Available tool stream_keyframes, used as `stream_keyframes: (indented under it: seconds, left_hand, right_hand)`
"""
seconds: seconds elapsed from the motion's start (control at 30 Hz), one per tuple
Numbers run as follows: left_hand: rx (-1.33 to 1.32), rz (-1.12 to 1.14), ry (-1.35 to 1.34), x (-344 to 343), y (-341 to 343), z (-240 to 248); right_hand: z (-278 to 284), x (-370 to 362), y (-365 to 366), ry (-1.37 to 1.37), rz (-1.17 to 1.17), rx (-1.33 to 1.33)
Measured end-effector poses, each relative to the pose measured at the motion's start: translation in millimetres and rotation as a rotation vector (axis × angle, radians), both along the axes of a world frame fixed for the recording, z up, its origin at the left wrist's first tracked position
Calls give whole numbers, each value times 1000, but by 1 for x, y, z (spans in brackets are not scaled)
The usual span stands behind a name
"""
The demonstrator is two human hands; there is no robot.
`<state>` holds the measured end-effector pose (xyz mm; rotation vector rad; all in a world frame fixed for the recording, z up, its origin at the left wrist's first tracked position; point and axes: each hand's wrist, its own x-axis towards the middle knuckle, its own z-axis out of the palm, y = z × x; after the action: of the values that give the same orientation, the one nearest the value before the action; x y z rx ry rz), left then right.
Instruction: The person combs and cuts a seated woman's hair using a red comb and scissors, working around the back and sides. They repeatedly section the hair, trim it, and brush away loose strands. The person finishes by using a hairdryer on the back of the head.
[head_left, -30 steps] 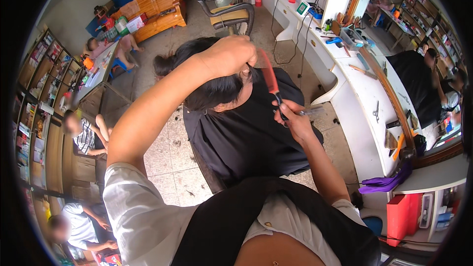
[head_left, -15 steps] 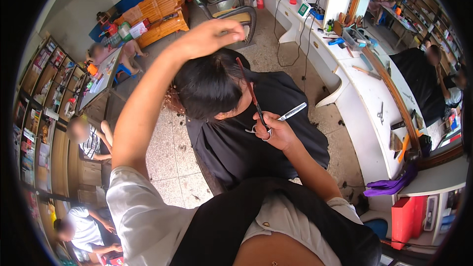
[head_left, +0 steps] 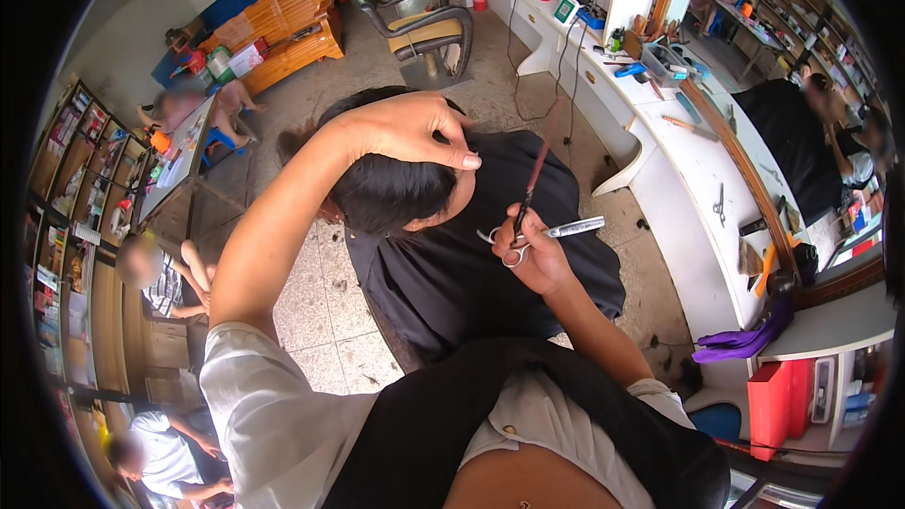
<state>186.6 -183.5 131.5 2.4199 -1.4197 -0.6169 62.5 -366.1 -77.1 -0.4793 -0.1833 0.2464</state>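
I am holding one red comb [head_left: 539, 172] and one pair of silver scissors [head_left: 577, 225] near one dark-haired head [head_left: 382, 196], one black cape [head_left: 471, 297] spreading below it. Both tools are sitting in my right hand [head_left: 541, 261], right of the head, fingers clamping their handles; the blades are pointing away from the head. My left hand [head_left: 410, 129] is arching over the head, thumb and fingers standing apart.

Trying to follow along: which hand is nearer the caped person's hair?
Left. The left hand lies over the black hair; the right hand, holding scissors, is off to its right.
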Motion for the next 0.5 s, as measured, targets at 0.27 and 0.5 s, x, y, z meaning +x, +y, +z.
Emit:
stream_keyframes:
  seconds: [0.27, 0.5]
  left_hand:
    - [-24, 268, 73, -4, 5, -7]
    - [-109, 128, 113, -5, 3, -3]
  right_hand:
    - [41, 8, 42, -563, -503, -873]
    - [13, 11, -23, 151, 2, -685]
